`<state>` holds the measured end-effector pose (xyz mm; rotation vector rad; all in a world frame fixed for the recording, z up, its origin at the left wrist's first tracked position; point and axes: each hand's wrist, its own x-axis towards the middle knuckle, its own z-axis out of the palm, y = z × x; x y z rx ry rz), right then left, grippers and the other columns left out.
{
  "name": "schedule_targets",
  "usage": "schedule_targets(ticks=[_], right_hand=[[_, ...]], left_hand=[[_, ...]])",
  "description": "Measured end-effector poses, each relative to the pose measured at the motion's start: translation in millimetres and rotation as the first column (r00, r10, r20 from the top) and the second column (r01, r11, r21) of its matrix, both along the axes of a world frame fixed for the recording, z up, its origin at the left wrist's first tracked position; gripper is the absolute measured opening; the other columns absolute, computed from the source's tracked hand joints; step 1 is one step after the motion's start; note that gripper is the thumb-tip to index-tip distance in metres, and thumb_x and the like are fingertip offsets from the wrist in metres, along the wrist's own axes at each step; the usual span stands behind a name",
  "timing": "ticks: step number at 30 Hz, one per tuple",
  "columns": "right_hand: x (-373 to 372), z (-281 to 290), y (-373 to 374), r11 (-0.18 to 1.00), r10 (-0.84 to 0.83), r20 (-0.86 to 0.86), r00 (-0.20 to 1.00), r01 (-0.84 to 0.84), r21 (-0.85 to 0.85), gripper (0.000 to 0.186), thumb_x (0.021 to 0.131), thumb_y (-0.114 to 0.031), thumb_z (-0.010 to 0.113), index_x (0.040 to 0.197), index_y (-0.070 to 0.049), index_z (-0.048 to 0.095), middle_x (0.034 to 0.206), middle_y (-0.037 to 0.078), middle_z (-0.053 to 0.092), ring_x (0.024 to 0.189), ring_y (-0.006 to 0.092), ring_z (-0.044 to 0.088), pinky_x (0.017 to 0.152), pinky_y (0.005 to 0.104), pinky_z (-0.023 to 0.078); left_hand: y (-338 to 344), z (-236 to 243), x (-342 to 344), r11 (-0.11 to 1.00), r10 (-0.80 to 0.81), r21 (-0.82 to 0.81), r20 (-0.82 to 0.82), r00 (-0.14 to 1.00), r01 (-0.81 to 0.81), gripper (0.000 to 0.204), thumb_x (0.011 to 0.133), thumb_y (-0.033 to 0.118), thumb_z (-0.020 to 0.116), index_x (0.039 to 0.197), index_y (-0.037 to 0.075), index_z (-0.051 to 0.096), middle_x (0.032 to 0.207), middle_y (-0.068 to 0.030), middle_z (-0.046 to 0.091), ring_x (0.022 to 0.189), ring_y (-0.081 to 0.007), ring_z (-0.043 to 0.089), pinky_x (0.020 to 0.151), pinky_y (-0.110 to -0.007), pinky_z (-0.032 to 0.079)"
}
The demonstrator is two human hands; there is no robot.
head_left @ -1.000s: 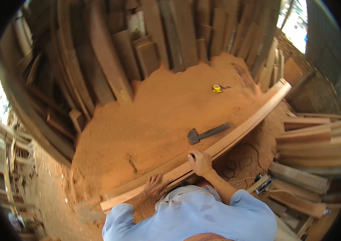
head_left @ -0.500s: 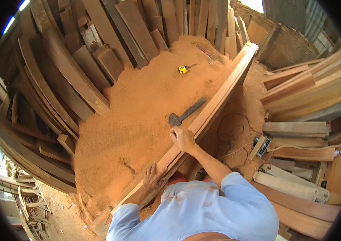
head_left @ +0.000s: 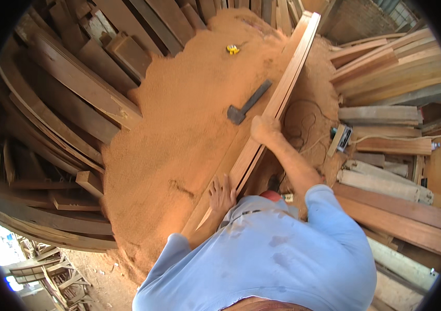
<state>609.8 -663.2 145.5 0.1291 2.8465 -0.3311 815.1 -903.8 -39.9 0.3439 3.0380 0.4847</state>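
Observation:
A long, pale reddish-brown wooden beam with lengthwise grooves runs diagonally from in front of my body to the far right. My left hand lies on its near part, fingers spread. Farther along, my right hand is closed in a fist at the beam's upper face. Whatever the fist may hold is hidden. Just left of this fist, a hammer with a dark head and dark handle rests beside the beam. A yellow tape measure lies on the sawdust farther off.
Reddish sawdust covers the area left of the beam. Dark planks lean in stacks at the left and back. On the right are stacked boards, a power tool and a loose cord.
The view has shifted, so the surroundings sit higher in the picture. My right hand has moved farther along the beam, past the hammer head. My left hand remains spread on the wood.

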Motion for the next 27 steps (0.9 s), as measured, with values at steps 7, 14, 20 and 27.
schedule_targets(ticks=[7,14,20,27], right_hand=[[-0.3,10.0,-18.0,0.976,-0.049,0.124,0.991,0.022,0.215,0.019,0.088,-0.010,0.067,0.096,0.001,0.079,0.104,0.026,0.077,0.099,0.0395,0.077,0.083,0.0469,0.062],[7.5,-15.9,-16.9,0.995,-0.083,-0.230,0.970,0.095,0.041,0.028,0.094,-0.029,0.068,0.096,-0.002,0.076,0.090,0.017,0.077,0.090,0.0388,0.075,0.081,0.0479,0.059],[3.6,-5.4,-19.0,0.992,-0.034,-0.199,0.979,0.009,-0.126,0.031,0.096,-0.035,0.069,0.098,-0.004,0.075,0.086,0.017,0.076,0.086,0.0390,0.074,0.077,0.0486,0.056],[-1.4,-16.1,-32.1,0.982,-0.060,-0.249,0.967,0.102,0.160,0.028,0.097,-0.030,0.069,0.097,-0.003,0.075,0.085,0.023,0.073,0.083,0.0447,0.071,0.074,0.0524,0.054]], left_hand=[[7.1,23.6,-17.1,0.980,0.081,0.143,0.357,0.931,-0.140,0.059,0.098,0.047,0.060,0.127,-0.004,0.053,0.116,-0.0304,0.065,0.110,-0.0497,0.062,0.091,-0.061,0.052],[4.1,28.8,-20.2,0.969,0.065,0.205,0.337,0.939,-0.140,0.063,0.097,0.046,0.062,0.134,-0.003,0.051,0.127,-0.0266,0.059,0.118,-0.0438,0.056,0.100,-0.058,0.043],[-0.2,32.5,-24.8,0.960,0.038,0.246,0.357,0.933,-0.133,0.072,0.098,0.045,0.062,0.147,-0.004,0.043,0.144,-0.0273,0.052,0.134,-0.0451,0.047,0.114,-0.061,0.031],[-0.4,17.4,-15.2,0.978,-0.037,0.208,0.301,0.953,-0.027,0.083,0.099,0.041,0.062,0.160,-0.005,0.029,0.163,-0.0284,0.037,0.147,-0.0457,0.037,0.120,-0.060,0.026]])
